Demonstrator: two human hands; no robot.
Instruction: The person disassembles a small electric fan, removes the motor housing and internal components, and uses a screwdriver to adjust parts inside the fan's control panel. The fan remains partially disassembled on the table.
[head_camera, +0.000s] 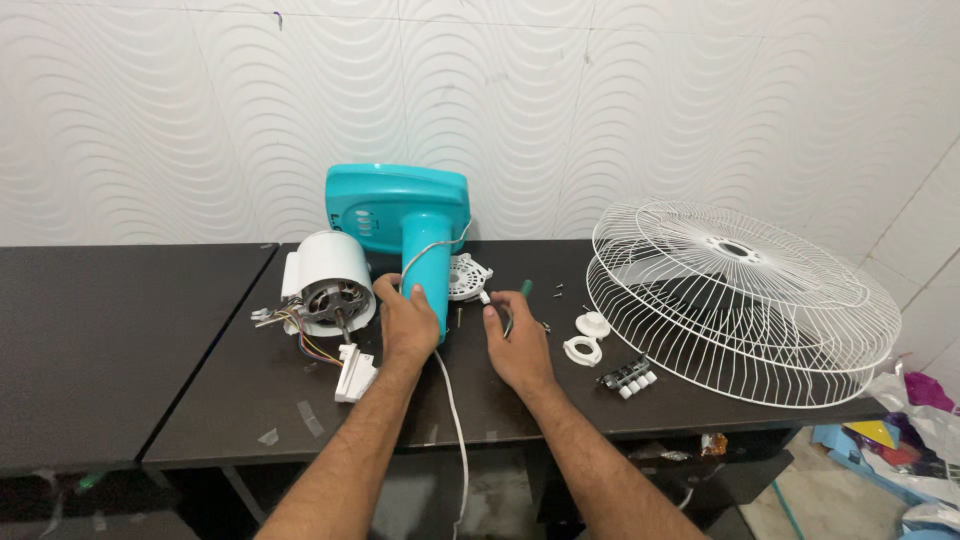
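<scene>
Left hand (407, 325) clasps the turquoise plastic fan stand's neck (428, 262) — right hand (517, 345) clenches a green-handled screwdriver (524, 292) beside it on the dark table (250, 390).

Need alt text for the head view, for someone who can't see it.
A person's left hand grips the turquoise fan stand lying on a dark table, while the right hand holds a green-handled screwdriver. A white motor lies left; stacked white fan guards sit right.

crumpled bright wrappers and bags (905, 420), purple, yellow and white, lie heaped on the floor at the near right. a small shiny wrapper (712, 444) sits under the table edge there.
</scene>
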